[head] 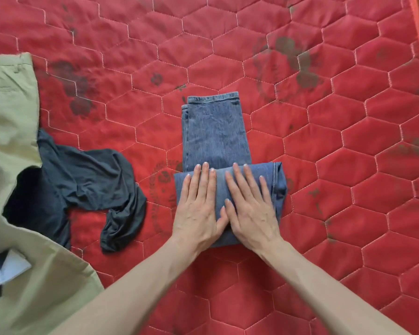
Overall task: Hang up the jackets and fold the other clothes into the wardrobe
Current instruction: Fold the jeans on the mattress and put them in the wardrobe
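Denim lies under both palms: the left hand (198,209) and the right hand (249,209) rest flat, fingers straight and spread a little, gripping nothing, pressed side by side on the folded near part of the blue jeans (215,131). Their thumbs touch at the middle. What lies beneath that fold is covered by the hands. Beyond the fingertips the leg ends run away to two stacked hems. The jeans rest on a red quilted bedspread (324,153) with hexagon stitching and faded dark prints. Well to the left lies a crumpled dark grey top (87,180), part of it tucked under a pale green garment (7,122) that the picture edge cuts off. A white scrap (7,267) shows at the lower left; what it is cannot be told.
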The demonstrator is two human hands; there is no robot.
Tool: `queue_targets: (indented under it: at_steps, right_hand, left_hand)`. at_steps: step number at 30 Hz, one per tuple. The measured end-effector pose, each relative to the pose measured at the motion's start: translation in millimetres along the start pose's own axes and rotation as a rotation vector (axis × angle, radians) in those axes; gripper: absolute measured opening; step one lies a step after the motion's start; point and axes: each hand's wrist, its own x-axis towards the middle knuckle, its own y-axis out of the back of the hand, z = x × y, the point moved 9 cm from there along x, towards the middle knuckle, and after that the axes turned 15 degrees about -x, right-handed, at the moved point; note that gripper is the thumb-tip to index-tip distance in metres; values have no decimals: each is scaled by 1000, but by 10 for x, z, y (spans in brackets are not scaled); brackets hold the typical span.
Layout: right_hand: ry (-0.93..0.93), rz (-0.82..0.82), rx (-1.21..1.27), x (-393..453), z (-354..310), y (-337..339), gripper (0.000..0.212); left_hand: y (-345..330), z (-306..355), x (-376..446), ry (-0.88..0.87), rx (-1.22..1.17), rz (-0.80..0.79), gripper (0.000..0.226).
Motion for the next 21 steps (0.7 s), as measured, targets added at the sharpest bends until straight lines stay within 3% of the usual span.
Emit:
queue_targets:
  at_steps: [8,12,17,21]
  right_hand:
    - [-9,-16,151,-10,-61,-85,63]
    - [174,-35,201,-90,30,-72,63]
    - [472,-78,27,-378,345,-92,104]
    - [542,-133,-63,-426,362,-96,119]
  left_hand:
    - [-2,-5,-1,-35,-52,60,83]
    - [28,43,-127,-164,-77,52,80]
    - [-64,121,-362,-268,32,-140,115]
    - [-153,149,-384,-150,202,-277,131]
